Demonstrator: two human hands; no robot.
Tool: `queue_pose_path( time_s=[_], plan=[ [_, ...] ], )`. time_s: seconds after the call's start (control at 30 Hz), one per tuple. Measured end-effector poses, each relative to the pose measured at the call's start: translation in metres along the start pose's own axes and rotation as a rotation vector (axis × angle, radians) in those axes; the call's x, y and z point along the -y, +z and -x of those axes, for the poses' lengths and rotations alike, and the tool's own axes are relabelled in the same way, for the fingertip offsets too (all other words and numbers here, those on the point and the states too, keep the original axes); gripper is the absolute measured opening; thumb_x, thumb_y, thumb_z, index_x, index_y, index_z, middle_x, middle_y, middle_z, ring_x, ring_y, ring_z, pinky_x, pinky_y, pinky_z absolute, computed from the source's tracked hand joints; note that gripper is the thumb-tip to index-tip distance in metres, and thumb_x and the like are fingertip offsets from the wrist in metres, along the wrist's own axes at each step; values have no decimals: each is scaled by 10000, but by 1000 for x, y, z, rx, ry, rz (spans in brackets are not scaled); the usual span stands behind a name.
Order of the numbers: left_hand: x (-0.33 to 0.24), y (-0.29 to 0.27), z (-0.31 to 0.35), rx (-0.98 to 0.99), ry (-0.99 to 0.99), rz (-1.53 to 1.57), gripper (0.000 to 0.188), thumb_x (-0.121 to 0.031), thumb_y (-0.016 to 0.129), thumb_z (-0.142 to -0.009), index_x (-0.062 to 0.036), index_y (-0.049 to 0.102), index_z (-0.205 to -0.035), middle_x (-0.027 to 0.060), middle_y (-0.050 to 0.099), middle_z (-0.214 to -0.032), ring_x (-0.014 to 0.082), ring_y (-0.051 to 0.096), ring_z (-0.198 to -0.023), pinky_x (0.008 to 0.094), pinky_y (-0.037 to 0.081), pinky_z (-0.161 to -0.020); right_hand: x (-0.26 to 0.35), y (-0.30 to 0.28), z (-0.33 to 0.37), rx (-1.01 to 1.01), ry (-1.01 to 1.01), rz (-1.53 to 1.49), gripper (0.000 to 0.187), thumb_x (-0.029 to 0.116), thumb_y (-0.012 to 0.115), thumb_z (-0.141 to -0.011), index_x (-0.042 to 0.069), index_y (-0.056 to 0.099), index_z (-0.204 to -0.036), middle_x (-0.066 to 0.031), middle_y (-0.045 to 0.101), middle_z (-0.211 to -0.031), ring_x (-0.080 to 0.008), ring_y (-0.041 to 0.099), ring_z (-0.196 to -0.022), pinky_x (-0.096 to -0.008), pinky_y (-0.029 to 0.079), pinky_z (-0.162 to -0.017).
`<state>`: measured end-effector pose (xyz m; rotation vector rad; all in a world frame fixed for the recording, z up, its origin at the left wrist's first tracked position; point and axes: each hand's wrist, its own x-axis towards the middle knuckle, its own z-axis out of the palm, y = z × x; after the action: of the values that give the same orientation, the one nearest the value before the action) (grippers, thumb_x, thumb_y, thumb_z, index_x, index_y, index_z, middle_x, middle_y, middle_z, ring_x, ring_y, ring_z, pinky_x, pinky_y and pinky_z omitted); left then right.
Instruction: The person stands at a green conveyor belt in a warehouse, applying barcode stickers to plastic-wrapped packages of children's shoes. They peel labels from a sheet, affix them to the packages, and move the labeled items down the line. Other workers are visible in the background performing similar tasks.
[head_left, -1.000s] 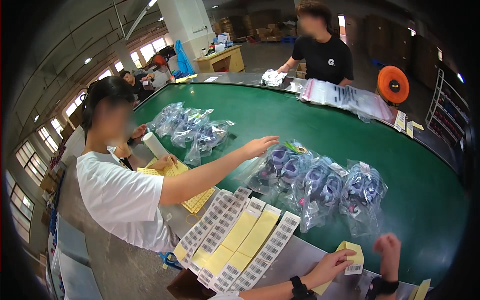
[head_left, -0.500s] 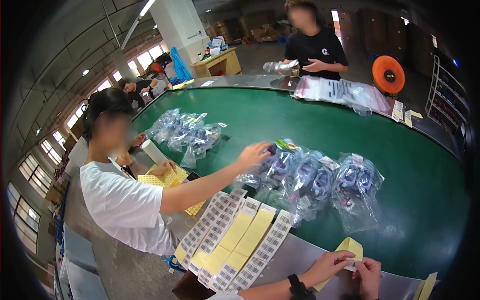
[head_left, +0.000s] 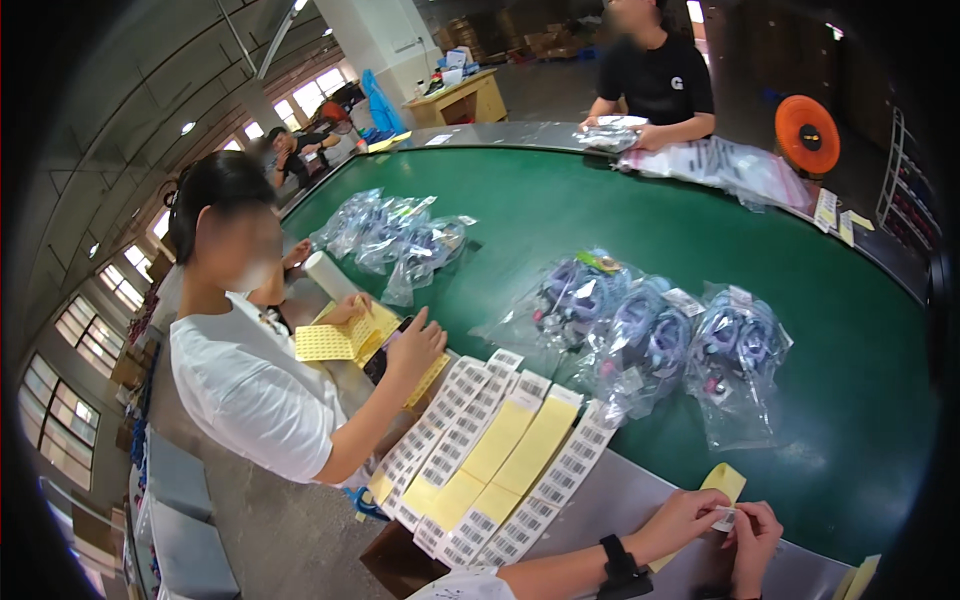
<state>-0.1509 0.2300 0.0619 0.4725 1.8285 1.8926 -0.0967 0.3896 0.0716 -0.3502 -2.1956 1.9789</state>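
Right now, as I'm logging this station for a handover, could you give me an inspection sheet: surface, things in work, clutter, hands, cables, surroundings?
Surface: green tabletop with a grey metal edge on the near side.
Things in work: yellow-backed label strip in hand; more label strips side by side to the left.
Clutter: bagged bluish items, yellow dotted sheets, white roll.
Hands: left hand pinches the strip; right hand has its fingertips at the white end, grip partly hidden.
Cables: nothing seen near the hands.
Surroundings: co-worker in white on the left, co-worker in black across the table, orange fan beyond the far side.
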Motion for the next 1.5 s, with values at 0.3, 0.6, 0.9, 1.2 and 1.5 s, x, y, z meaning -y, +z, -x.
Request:
queue_pose_path(
  time_s=[0.3,0.6,0.9,1.2,1.5],
  plan=[
    [-5,-4,0,-65,16,22,151,-107,569,-902,9,607,-991,72,621,-706,97,587,-610,249,484,-570,2,7,4,-67,-93,186,104,-54,541,-857,-49,632,-906,-28,486,-780,-48,471,-527,-173,382,-382],
    [-3,-2,-1,-82,-38,105,154,-82,565,-904,28,600,-1006,68,635,-776,83,604,-684,245,506,-595,-3,1,5,-61,-211,285,174,-66,552,-847,-7,670,-961,-32,508,-792,-48,464,-529,-174,365,-406],
    [-4,-3,-1,-82,-41,82,165,-82,559,-909,28,607,-1022,63,646,-825,87,627,-737,235,538,-643,-2,0,8,-39,-281,320,180,-69,557,-832,-8,672,-957,-36,519,-813,-54,474,-546,-173,370,-433],
    [-8,-3,-1,-46,-40,25,171,-87,565,-904,11,609,-1037,73,645,-803,95,618,-715,247,508,-632,2,2,7,-62,-155,278,130,-36,557,-845,-20,610,-963,-18,528,-802,-47,494,-585,-175,391,-466],
    [-12,-2,1,2,125,-88,168,-113,583,-890,-8,616,-1017,112,645,-774,178,610,-656,285,468,-632,5,3,8,-43,12,31,83,-35,570,-840,-30,620,-905,-11,540,-747,-46,504,-586,-176,401,-491]
  ],
)
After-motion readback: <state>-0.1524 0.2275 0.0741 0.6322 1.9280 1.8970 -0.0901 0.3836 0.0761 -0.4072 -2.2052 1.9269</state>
